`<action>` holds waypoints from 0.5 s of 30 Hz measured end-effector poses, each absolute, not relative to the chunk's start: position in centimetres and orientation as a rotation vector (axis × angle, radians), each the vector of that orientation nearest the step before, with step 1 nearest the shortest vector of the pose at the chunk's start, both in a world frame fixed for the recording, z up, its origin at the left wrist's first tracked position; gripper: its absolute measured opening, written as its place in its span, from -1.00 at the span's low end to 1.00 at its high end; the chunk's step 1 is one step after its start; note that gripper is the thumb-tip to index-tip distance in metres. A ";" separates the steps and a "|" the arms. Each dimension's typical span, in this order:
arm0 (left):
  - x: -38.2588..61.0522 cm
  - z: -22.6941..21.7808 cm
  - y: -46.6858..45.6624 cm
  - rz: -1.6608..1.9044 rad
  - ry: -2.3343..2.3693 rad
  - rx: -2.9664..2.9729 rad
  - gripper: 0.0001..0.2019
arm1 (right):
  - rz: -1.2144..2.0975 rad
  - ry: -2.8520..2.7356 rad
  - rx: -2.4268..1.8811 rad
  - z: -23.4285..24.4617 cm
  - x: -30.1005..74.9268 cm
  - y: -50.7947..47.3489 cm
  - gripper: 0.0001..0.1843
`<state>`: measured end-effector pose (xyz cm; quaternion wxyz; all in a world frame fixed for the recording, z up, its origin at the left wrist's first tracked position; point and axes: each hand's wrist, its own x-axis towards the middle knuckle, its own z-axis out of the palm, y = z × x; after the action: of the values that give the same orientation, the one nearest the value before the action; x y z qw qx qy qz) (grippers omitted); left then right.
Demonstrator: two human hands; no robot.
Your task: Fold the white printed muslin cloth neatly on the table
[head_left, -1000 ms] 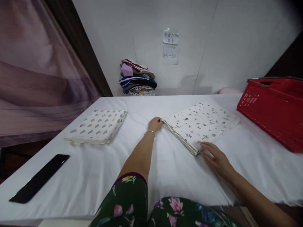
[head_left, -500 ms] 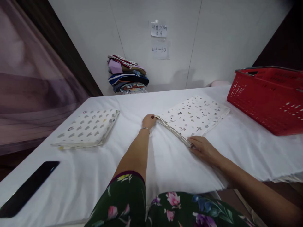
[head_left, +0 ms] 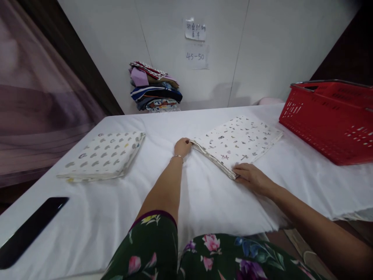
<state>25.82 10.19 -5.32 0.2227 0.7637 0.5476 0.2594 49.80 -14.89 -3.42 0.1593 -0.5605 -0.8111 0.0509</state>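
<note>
A folded white cloth with small grey and brown prints (head_left: 237, 140) lies flat on the white-covered table (head_left: 215, 210), its layered edge turned toward me. My left hand (head_left: 183, 147), with a bracelet at the wrist, pinches the far left corner of that edge. At the near corner, my right hand (head_left: 252, 177) grips the layers, fingers on top and the thumb side hidden. To the left rests another folded white cloth with grey cloud-like prints (head_left: 101, 155), touched by neither hand.
A red plastic basket (head_left: 326, 120) stands at the right of the table. A dark flat slab (head_left: 32, 233) lies at the front left. Behind the table's far edge rises a stack of folded fabrics (head_left: 155, 87); paper notes (head_left: 196, 56) hang on the wall.
My right hand has shifted slightly at the near corner, with its fingers now flatter on the cloth. My left hand keeps its pinch. The view has tilted a little.
</note>
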 end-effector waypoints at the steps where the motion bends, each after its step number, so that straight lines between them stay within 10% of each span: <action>1: 25.8 -5.3 10.2 0.716 1.512 2.106 -0.84 | 0.166 -2.331 -1.593 -3.2 49.9 -14.7 -0.67; 15: 25.9 -5.7 10.4 0.766 1.506 2.098 -0.86 | 0.768 -2.065 -1.442 -3.2 51.6 -13.6 -0.68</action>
<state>25.90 10.43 -5.70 0.2220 0.7595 0.5450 0.2773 51.61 -13.59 -3.20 0.2515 -0.5300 -0.7591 0.2823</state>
